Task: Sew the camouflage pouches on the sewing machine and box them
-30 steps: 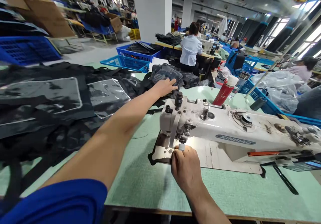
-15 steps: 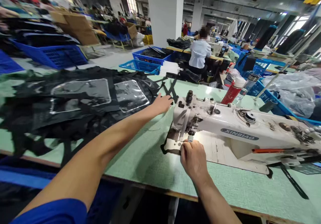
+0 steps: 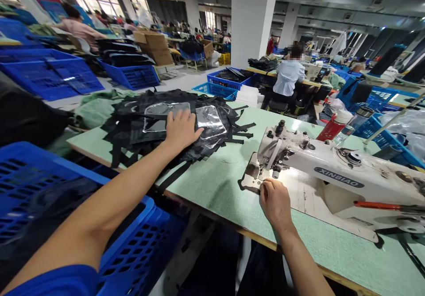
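My left hand (image 3: 181,130) lies flat, fingers spread, on top of a heap of black fabric pieces (image 3: 139,136) with straps sticking out at the edges. Two clear plastic panels (image 3: 210,123) with bright edges show on the heap, one partly under the hand. At the front of a white sewing machine (image 3: 308,159), marked XINBIAO, my right hand (image 3: 276,201) rests by the needle plate (image 3: 254,181). Its fingers are curled together at the tips, just below the presser foot area. Whatever they may pinch is hidden.
A blue crate (image 3: 133,243) stands below the table's left edge. Behind the machine are a red bottle (image 3: 332,128) and a clear bottle (image 3: 357,121). Scissors (image 3: 411,254) lie at the right. A co-worker in a white shirt (image 3: 288,77) sits ahead.
My left hand has moved left from the straps beside the machine onto the middle of the black heap. The view has swung left; my right hand stays by the needle plate.
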The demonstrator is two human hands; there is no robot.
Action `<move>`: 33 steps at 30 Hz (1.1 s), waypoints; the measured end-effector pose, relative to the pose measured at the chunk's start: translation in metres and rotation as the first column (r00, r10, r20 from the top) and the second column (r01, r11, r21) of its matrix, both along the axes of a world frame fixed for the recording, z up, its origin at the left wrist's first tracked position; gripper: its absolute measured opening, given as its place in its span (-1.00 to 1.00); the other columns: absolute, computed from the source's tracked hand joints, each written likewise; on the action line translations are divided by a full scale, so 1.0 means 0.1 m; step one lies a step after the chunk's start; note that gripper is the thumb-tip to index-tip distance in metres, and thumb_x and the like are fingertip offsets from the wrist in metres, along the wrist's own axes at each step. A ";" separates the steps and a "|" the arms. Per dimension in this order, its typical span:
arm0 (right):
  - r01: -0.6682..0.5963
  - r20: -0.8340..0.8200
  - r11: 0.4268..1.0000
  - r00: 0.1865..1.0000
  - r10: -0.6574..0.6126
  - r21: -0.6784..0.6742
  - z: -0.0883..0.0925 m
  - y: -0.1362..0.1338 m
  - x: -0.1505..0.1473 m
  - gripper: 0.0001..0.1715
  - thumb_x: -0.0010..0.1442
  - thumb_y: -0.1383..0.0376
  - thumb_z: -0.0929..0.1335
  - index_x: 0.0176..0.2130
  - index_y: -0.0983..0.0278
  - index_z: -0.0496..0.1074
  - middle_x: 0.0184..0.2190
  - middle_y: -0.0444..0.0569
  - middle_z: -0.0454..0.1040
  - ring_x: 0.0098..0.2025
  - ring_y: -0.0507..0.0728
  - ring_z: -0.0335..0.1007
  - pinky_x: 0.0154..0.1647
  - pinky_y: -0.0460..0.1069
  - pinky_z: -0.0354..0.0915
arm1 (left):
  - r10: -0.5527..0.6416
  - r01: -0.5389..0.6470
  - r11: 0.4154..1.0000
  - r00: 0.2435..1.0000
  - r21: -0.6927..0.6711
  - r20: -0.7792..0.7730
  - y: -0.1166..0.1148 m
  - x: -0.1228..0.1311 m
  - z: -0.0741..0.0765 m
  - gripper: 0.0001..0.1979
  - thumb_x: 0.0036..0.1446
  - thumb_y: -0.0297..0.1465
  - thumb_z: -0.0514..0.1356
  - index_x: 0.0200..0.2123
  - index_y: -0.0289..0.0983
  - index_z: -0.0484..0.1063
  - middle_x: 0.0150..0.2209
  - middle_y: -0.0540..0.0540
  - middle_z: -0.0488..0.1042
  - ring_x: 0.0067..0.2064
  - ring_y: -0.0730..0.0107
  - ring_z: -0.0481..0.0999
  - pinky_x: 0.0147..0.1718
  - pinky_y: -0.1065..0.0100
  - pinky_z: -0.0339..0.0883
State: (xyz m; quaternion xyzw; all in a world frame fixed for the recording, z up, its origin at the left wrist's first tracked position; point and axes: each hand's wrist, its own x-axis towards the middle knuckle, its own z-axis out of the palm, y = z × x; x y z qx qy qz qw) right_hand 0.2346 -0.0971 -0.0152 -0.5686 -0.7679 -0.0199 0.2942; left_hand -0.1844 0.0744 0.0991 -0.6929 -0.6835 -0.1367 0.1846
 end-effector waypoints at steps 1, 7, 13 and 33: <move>-0.002 -0.004 1.000 1.000 0.002 0.002 -0.01 0.00 0.01 -0.72 0.60 0.42 0.38 -0.17 0.17 0.61 -0.06 0.07 0.79 -0.04 0.28 0.66 0.02 0.10 0.35 | 0.052 -0.052 0.999 0.998 -0.002 0.018 -0.04 -0.07 0.00 -0.23 0.58 -0.09 0.26 0.59 -0.52 0.48 0.68 -0.67 0.32 0.67 -0.61 0.30 0.65 -0.54 0.06; -0.013 -0.041 0.999 0.999 0.014 0.039 -0.07 0.01 0.04 -0.73 0.59 0.39 0.36 -0.14 0.17 0.63 -0.02 0.10 0.81 0.00 0.31 0.68 0.04 0.13 0.38 | 0.068 -0.064 0.996 0.996 -0.059 0.065 -0.20 -0.21 -0.01 -0.46 0.69 -0.36 0.01 0.44 -0.29 0.68 0.53 -0.42 0.61 0.66 -0.41 0.36 0.65 -0.65 0.02; -0.024 -0.117 0.993 0.992 0.038 0.117 -0.03 -0.03 0.06 -0.64 0.74 0.19 0.32 -0.04 0.17 0.68 -0.01 0.14 0.82 -0.02 0.34 0.73 0.04 0.19 0.50 | -0.462 0.459 0.885 0.887 -0.075 -0.015 -0.92 -0.08 -0.25 -0.50 0.72 -0.37 0.09 0.46 -0.01 0.71 0.56 -0.18 0.62 0.77 -0.29 0.28 0.71 -0.72 -0.20; -0.045 0.112 0.999 0.993 0.043 0.014 0.15 -0.18 0.02 -0.44 0.78 0.20 0.36 -0.31 0.16 0.64 -0.25 0.05 0.76 -0.20 0.23 0.61 -0.04 0.13 0.33 | -0.560 0.653 0.628 0.757 -0.423 0.337 -0.49 0.08 -0.50 -0.32 0.75 0.11 0.11 0.52 -0.28 0.58 0.59 -0.25 0.55 0.60 0.05 0.47 0.64 0.08 0.37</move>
